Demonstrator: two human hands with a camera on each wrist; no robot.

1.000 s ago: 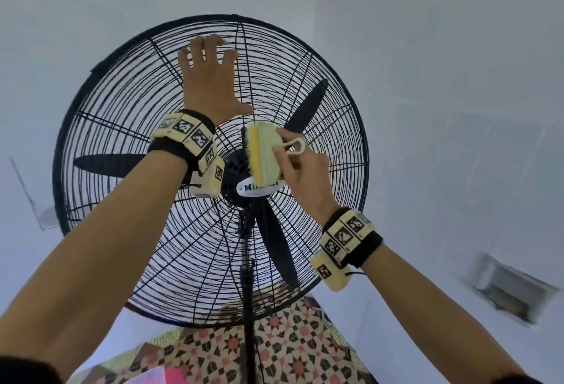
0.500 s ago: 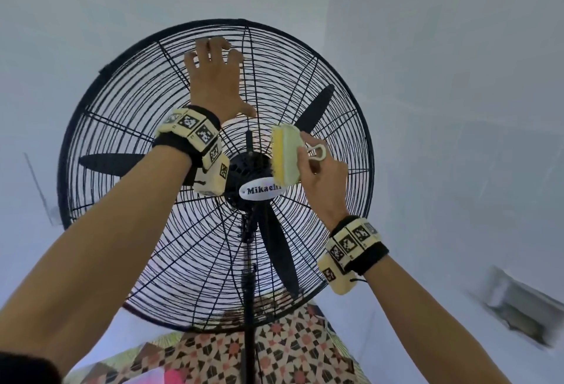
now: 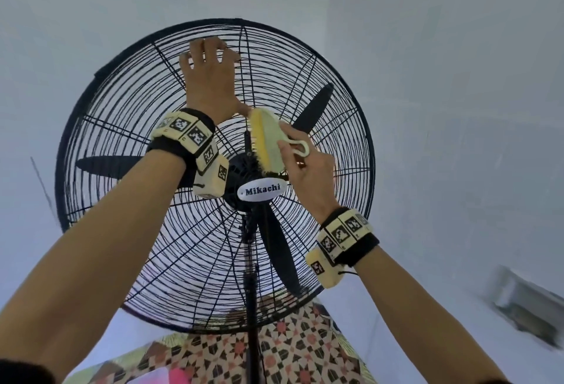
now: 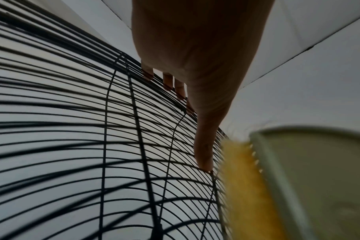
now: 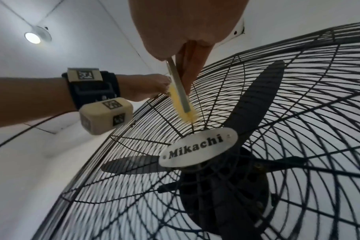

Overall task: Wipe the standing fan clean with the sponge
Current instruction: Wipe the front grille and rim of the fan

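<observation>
Our right hand (image 3: 308, 170) pinching sponge (image 3: 268, 142), now shifted up-left above hub at frame centre; left hand (image 3: 210, 78), fingers spread, still braces fan grille (image 3: 100, 127); wiping continues.

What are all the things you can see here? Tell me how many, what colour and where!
Standing fan: one, black wire cage, in the middle.
Blades: three, black, behind the cage.
Badge: one, white, reads Mikachi, at the cage centre.
Sponge: one, yellow with a pale green back, against the cage above the badge.
Ceiling light: one, white, high up.
Patterned cloth: one, below the fan.
Wrist bands: two, black with cream blocks.
Left hand: fingers on the upper cage.
Right hand: holds the sponge.
</observation>
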